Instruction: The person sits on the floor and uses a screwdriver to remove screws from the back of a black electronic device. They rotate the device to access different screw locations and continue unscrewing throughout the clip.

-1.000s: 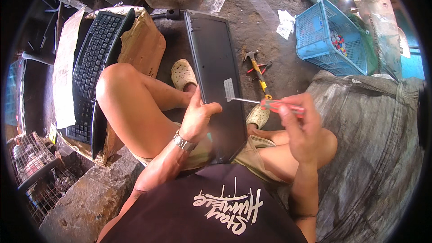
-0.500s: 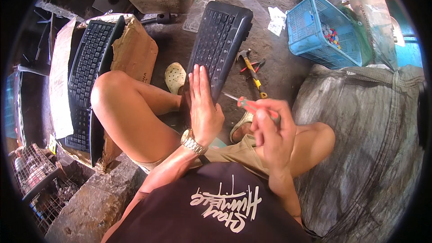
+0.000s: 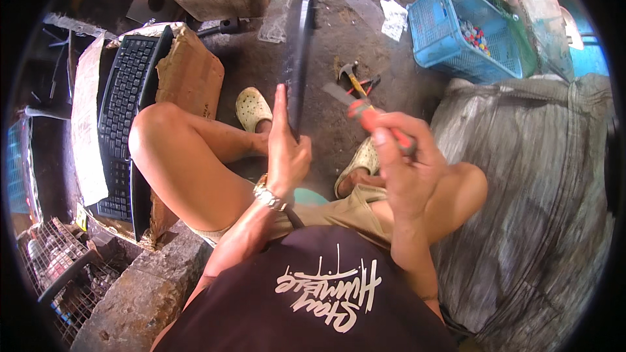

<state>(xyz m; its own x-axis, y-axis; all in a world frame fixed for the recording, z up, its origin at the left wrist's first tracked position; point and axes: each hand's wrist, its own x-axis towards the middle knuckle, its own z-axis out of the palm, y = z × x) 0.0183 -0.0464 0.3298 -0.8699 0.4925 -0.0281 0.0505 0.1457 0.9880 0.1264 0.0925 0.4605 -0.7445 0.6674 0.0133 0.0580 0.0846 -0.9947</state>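
Observation:
A black computer keyboard stands on edge in front of me, its narrow side turned up toward me and its keys mostly out of sight. My left hand grips its near end, fingers along the left face and thumb on the right side. To the right, apart from the keyboard, my right hand is closed round the red and grey handle of a screwdriver. The screwdriver's shaft points up and left, smeared by motion. Beyond it a claw hammer lies on the ground, overlapping red-handled pliers.
On the left, another black keyboard leans on a cardboard box. A blue plastic crate with small coloured pieces stands far right. A large grey sack fills the right side. A wire basket sits lower left, beside a stone block.
The keyboard has turned from keys facing up to standing on edge, with my left hand turning along. My right hand has moved slightly right and nearer, carrying the screwdriver.

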